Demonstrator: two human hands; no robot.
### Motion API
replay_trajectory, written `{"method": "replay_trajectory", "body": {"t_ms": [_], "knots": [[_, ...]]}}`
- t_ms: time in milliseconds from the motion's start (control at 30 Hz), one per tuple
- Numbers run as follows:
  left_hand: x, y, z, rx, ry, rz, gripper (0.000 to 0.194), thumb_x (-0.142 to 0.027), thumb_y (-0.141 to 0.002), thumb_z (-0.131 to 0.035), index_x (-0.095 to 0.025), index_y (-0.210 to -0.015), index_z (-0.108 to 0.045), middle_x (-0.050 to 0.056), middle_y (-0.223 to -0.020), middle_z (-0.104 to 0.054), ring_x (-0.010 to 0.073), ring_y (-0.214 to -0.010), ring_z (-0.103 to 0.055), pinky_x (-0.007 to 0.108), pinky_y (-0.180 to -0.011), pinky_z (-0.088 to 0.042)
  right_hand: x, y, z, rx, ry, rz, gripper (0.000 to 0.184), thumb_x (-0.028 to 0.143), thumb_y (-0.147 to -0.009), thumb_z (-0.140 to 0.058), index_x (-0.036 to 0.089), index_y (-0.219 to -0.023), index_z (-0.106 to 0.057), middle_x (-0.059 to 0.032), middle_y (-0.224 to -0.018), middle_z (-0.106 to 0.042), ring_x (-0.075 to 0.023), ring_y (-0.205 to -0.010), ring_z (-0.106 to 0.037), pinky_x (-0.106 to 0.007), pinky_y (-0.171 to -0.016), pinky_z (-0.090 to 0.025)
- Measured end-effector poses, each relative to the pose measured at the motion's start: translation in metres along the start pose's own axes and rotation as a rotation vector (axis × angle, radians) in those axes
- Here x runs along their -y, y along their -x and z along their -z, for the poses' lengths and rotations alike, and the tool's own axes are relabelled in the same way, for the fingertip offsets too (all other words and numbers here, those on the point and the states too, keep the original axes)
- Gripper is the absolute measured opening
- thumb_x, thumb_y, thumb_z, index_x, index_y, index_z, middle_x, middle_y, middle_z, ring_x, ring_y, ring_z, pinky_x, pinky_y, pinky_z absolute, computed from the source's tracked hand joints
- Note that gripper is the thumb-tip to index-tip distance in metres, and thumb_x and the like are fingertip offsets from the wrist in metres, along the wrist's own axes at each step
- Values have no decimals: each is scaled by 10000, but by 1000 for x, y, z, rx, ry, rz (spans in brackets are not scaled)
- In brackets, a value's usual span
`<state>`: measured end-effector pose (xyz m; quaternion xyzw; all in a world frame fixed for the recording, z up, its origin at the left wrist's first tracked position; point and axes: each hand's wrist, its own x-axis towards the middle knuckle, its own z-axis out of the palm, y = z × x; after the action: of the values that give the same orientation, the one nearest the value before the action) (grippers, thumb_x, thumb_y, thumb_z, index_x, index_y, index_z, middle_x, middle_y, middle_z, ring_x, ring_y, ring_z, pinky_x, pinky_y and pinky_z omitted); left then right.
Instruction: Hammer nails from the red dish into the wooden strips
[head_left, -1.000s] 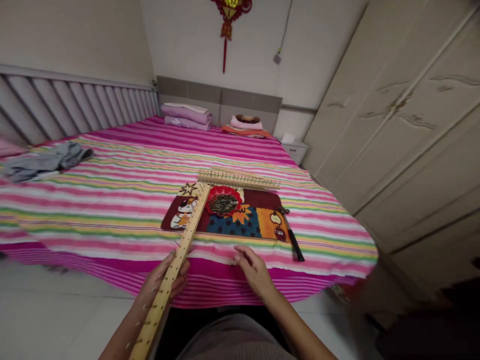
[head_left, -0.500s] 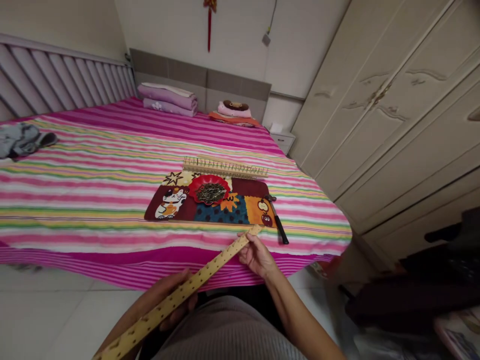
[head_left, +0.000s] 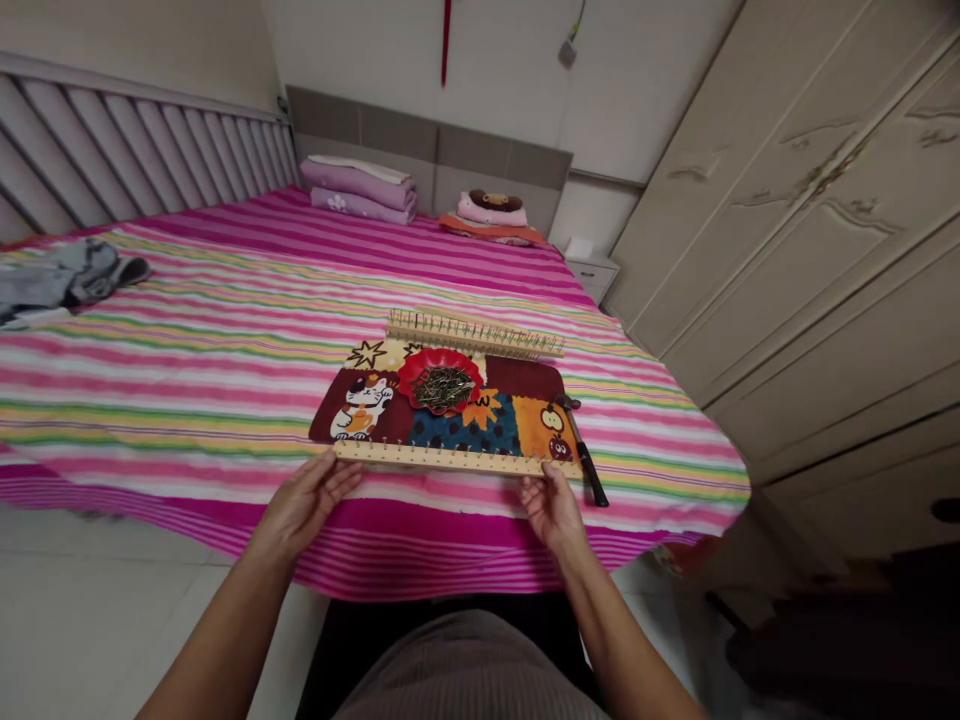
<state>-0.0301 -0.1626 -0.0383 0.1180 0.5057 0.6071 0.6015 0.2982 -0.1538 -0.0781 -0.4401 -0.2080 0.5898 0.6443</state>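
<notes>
A long wooden strip (head_left: 450,459) studded with rows of nails lies level along the near edge of a patterned mat (head_left: 525,380). My left hand (head_left: 304,500) grips its left end, thumb on top and fingers beneath. Near the right end, my right hand (head_left: 553,505) holds it the same way. On the mat stands a red scalloped bowl (head_left: 409,378) full of loose nails (head_left: 444,388). A hammer (head_left: 589,465) with a black handle rests at the mat's right edge, close to the strip's right end. More nail-studded wooden strips (head_left: 472,337) lie behind the bowl.
A striped bedspread (head_left: 225,400) covers the bed under everything. Grey clothing (head_left: 75,280) lies at the left. Folded purple bedding (head_left: 360,190) and a pink folded stack (head_left: 491,210) sit by the headboard (head_left: 502,165). A cream wardrobe (head_left: 787,250) stands on the right.
The strip has swung from pointing toward my body, through a diagonal, to lying crosswise at the mat's front edge. My right hand, free at first, has taken hold of it.
</notes>
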Motion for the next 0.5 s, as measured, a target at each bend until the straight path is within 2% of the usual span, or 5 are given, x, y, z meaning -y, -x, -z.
{"method": "replay_trajectory", "body": {"t_ms": [100,200,333,500], "knots": [[-13,-21,-14,-66,-30,-66,146,-46,-824,-504,-126,-735,-589,59,-658,-677,141,-626,-677,230,-594,-577,-1,-11,-6,-29,-26,-20,303,349,-657,-765,214,-719,-501,43,-526,-585,-126,-493,-614,-195,-399,-485],[-18,-43,-18,-128,-61,-81,161,-34,-816,-501,-115,-704,-583,50,-605,-655,125,-567,-656,205,-563,-566,4,-24,-6,-76,-32,10,317,342,-637,-768,218,-729,-492,55,-530,-583,-117,-500,-616,-185,-403,-480],[-12,-66,-17,-206,-98,-117,136,-39,-778,-536,-105,-668,-581,19,-554,-611,95,-501,-601,189,-533,-547,8,-36,0,-136,5,53,346,319,-593,-768,225,-808,-515,73,-565,-599,-113,-510,-618,-183,-400,-477],[-2,-80,-18,-274,-182,-170,58,-77,-717,-605,-114,-672,-604,-33,-535,-557,53,-438,-507,159,-471,-492,7,-51,7,-187,123,100,376,286,-580,-764,212,-888,-563,81,-533,-594,-113,-452,-574,-184,-356,-427]]}}
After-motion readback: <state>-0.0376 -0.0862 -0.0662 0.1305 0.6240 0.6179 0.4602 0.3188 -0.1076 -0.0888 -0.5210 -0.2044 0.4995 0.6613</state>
